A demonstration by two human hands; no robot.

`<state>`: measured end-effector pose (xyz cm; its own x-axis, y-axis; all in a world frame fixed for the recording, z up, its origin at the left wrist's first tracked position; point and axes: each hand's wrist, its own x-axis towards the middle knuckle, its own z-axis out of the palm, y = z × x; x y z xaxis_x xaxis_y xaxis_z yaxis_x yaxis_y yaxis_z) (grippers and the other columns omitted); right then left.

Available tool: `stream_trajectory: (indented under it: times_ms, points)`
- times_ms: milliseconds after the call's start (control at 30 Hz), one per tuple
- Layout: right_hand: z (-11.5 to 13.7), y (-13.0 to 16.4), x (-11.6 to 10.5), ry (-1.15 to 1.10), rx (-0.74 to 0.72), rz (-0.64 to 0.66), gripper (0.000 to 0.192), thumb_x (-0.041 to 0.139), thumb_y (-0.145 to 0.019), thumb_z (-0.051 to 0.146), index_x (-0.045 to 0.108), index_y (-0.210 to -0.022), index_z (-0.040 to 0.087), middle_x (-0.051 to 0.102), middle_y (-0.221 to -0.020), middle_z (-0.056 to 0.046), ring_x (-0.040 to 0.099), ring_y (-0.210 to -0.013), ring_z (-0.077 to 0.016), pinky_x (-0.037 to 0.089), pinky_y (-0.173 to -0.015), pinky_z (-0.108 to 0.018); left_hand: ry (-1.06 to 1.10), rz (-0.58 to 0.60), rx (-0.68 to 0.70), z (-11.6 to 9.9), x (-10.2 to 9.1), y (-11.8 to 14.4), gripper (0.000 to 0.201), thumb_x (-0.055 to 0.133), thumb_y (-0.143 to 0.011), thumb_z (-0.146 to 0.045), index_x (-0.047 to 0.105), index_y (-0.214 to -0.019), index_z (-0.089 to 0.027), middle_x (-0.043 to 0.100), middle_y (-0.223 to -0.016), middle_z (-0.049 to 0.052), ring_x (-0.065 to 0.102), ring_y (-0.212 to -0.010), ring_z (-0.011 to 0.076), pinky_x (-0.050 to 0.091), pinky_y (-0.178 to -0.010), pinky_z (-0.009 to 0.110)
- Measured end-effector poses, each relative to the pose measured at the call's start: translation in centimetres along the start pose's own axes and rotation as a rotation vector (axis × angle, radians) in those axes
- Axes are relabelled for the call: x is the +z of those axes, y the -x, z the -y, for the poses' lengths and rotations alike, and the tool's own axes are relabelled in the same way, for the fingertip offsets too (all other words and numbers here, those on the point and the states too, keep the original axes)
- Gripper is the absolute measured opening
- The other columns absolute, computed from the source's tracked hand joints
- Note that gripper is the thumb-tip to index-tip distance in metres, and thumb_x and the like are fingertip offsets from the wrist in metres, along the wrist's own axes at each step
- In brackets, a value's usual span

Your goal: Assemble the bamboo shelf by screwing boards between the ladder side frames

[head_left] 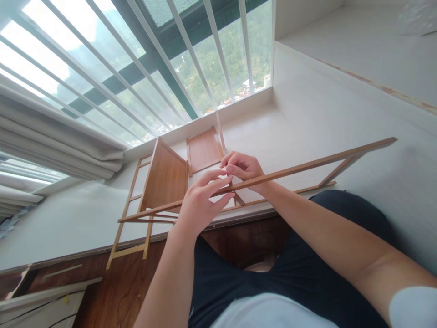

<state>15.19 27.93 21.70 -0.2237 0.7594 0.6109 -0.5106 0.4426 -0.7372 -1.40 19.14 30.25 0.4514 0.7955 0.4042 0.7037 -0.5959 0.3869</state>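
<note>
A long, narrow wooden frame (300, 170) with crosspieces stands on edge in front of me, slanting up to the right. My left hand (205, 196) holds its upper rail, fingers over the top and thumb below. Just beyond that rail, my right hand (245, 168) has thumb and index finger pinched close to a crosspiece. Whatever lies in that pinch is too small to make out. The fingertips of both hands nearly meet. To the left, a wooden panel (165, 175) stands upright by a ladder-like wooden frame (127, 205). A smaller framed panel (205, 150) lies behind.
A pale ledge (75, 218) carries the wooden parts, above a dark wood floor (116, 291). Behind it is a barred window (191, 59), with a grey curtain (61, 132) at left. A shelf with a rough edge (358, 77) juts in at upper right. My knees are close below.
</note>
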Motion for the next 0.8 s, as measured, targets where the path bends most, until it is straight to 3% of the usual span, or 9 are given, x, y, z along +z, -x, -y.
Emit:
stream_trajectory:
  times_ms: [167,333,467,667,800]
  points:
    - [-0.9,0.4,0.5,0.026,-0.020,-0.174,0.029,0.075,-0.089,0.045,0.062,-0.088,0.018,0.062,-0.106,-0.006,0.059,-0.079,-0.0117,0.050,-0.070,-0.027,-0.015,-0.006,0.018,0.1,0.1,0.1,0.029,0.076,-0.089,-0.026,0.075,-0.117,-0.024,0.073,-0.131,0.009,0.070,-0.120,0.0235,0.059,-0.106,0.041]
    - [-1.4,0.8,0.1,0.177,0.186,-0.379,0.038,0.064,-0.092,0.057,0.058,-0.084,0.020,0.054,-0.075,0.003,0.045,-0.061,-0.0094,0.037,-0.055,-0.023,0.042,0.017,-0.032,-0.1,0.1,0.0,0.027,0.076,-0.089,-0.026,0.077,-0.115,-0.022,0.074,-0.130,0.008,0.073,-0.117,0.0241,0.061,-0.105,0.040]
    - [-1.1,1.1,-0.5,0.370,0.365,-0.315,0.046,0.052,-0.095,0.059,0.057,-0.074,0.019,0.053,-0.066,0.003,0.044,-0.059,-0.0107,0.036,-0.056,-0.025,0.144,0.025,-0.075,0.0,0.2,0.0,0.026,0.076,-0.088,-0.026,0.078,-0.114,-0.021,0.074,-0.131,0.009,0.074,-0.116,0.0253,0.066,-0.097,0.036]
    - [-0.2,2.0,-0.5,0.484,0.424,-0.216,0.038,0.057,-0.093,0.051,0.057,-0.072,0.019,0.051,-0.065,0.004,0.045,-0.063,-0.0120,0.035,-0.063,-0.027,0.229,0.034,-0.097,0.4,0.4,0.2,0.030,0.076,-0.088,-0.029,0.078,-0.117,-0.022,0.072,-0.133,0.008,0.078,-0.104,0.0233,0.067,-0.094,0.034]
    - [0.5,3.4,-0.2,0.607,0.481,-0.144,0.032,0.056,-0.095,0.048,0.062,-0.082,0.019,0.056,-0.070,0.003,0.048,-0.067,-0.0132,0.036,-0.065,-0.028,0.175,0.042,-0.094,0.6,0.3,0.3,0.033,0.075,-0.089,-0.033,0.077,-0.121,-0.024,0.072,-0.135,0.007,0.076,-0.109,0.0240,0.066,-0.098,0.036]
